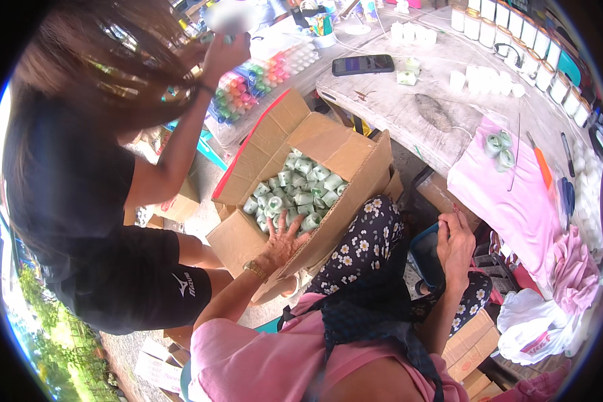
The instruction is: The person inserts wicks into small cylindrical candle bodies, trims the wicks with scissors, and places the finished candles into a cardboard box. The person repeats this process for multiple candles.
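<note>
My left hand (280, 246) reaches into an open cardboard box (355, 201). Its fingers are spread over a heap of small pale green cup-shaped pieces (300, 184), touching the nearest ones. My right hand (455, 244) is above my lap at the right, its fingers curled together. Whatever they may hold is hidden. Beside that hand lies a dark blue tray-like thing (426, 256), partly covered by my clothes. Several similar green pieces (500, 149) rest on a pink cloth (482, 174) on the table.
A person in dark clothes (67, 181) stands close at the left. The wooden table (388, 100) bears a phone (362, 64), white pieces (489, 79), rows of jars (509, 33), an orange-handled tool (541, 164) and scissors (567, 197). A white plastic bag (532, 321) hangs at the right.
</note>
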### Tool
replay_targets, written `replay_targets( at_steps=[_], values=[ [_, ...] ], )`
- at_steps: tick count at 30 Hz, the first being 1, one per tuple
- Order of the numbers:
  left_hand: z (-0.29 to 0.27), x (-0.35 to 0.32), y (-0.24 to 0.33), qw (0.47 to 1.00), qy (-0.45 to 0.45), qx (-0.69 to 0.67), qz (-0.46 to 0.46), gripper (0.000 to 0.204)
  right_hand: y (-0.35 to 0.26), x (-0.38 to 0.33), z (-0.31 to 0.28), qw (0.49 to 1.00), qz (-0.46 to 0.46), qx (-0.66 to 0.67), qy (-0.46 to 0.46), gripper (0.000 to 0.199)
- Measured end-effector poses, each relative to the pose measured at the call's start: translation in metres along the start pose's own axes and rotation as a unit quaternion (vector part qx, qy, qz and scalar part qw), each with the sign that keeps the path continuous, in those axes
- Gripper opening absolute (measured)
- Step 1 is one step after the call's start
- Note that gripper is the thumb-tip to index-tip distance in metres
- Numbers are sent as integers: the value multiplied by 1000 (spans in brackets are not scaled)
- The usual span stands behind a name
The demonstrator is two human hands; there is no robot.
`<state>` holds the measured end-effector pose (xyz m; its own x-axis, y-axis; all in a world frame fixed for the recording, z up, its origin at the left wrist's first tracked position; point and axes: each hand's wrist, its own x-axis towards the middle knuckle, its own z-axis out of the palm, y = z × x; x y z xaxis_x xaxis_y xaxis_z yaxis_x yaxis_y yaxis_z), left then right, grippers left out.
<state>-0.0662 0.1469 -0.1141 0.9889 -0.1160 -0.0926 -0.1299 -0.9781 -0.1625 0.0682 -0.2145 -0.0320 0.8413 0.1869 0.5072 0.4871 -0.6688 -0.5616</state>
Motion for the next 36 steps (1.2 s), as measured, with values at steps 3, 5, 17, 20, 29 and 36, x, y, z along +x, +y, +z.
replay_targets(
  at_steps=[3, 5, 17, 20, 29, 36],
  values=[
    [-16, 15, -7, 993, -114, 26, 18, 48, -7, 2, 2, 1000, -8, 4, -17, 7],
    [-19, 22, -10, 992, -113, 11, 52, 46, -11, 2, 5, 999, -12, 10, -42, 11],
    [2, 30, -19, 986, 5, -17, 166, 42, -28, 1, 22, 997, -37, -2, -68, 6],
    [1, 39, -21, 977, 28, -42, 205, 41, -38, 3, 26, 996, -53, 0, -77, 6],
    [-29, 40, -28, 987, 40, -101, 115, 48, -56, -5, 18, 992, -77, 57, -82, 6],
    [-160, 33, 31, 907, 245, -321, 121, 44, -64, -10, 7, 872, 127, 462, -102, 15]
  ],
)
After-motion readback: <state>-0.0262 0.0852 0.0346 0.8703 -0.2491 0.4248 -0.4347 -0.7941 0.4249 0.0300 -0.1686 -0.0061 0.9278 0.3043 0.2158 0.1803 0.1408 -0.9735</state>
